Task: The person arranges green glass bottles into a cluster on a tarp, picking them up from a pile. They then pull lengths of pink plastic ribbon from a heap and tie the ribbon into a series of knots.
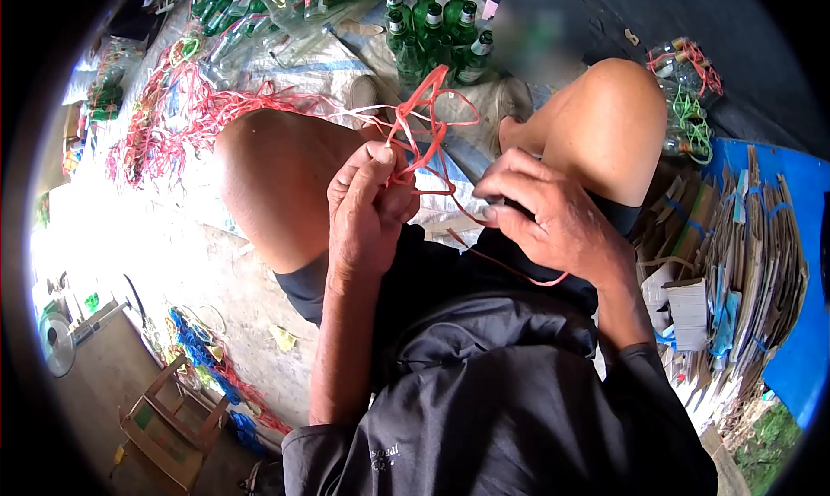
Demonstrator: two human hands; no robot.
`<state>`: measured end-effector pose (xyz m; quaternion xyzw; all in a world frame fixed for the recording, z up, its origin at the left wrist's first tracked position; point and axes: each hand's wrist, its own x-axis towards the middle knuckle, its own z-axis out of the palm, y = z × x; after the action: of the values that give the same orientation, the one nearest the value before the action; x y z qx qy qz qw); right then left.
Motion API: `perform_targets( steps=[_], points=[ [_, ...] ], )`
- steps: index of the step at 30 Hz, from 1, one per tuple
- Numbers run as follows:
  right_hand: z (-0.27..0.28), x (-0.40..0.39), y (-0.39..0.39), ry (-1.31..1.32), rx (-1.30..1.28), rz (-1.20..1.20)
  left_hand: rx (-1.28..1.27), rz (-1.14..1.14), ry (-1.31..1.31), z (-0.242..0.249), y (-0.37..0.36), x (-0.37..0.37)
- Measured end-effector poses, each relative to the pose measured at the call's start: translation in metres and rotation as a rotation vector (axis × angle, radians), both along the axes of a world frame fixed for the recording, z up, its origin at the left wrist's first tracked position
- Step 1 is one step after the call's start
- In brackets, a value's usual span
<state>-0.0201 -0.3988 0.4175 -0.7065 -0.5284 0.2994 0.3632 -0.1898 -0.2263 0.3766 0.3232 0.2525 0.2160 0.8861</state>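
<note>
A tangled red plastic strap [426, 150] rises in loops above my lap. My left hand [367, 198] is closed on it, thumb against the curled fingers. To the right, my right hand [540, 211] pinches a strand of the same strap between thumb and fingers, and a loose end curves down across the dark shorts below it. Both hands are between my bent knees, apart from each other. A large heap of similar red strap [194, 120] lies on the ground beyond my left knee.
Green bottles [432, 29] stand upright ahead, with more bottles [233, 21] lying to their left. Bottles bound with red and green straps [683, 107] are at the right. A stack of flattened cardboard [752, 245] is beside my right arm. A wooden stool [169, 422] is at the lower left.
</note>
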Motion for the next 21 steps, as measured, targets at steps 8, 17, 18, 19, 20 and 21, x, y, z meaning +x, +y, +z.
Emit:
perform_targets(
  steps=[8, 17, 18, 19, 20, 21],
  points=[
    [-0.016, 0.021, 0.034, 0.081, 0.128, -0.296, 0.020, -0.034, 0.015, 0.001, 0.000, 0.000],
    [-0.039, 0.035, 0.067, -0.137, 0.149, -0.280, 0.021, -0.064, 0.035, 0.017, -0.005, 0.003],
    [-0.045, 0.038, 0.070, -0.185, 0.149, -0.254, 0.028, -0.071, 0.032, 0.019, -0.005, 0.003],
    [-0.051, 0.040, 0.072, -0.233, 0.148, -0.228, 0.019, -0.084, 0.022, 0.020, -0.004, 0.004],
    [-0.059, 0.039, 0.076, -0.227, 0.154, -0.261, 0.010, -0.096, 0.011, 0.021, -0.003, 0.003],
    [-0.060, 0.041, 0.077, -0.217, 0.106, -0.223, 0.000, -0.108, 0.001, 0.021, -0.003, 0.003]
  ],
)
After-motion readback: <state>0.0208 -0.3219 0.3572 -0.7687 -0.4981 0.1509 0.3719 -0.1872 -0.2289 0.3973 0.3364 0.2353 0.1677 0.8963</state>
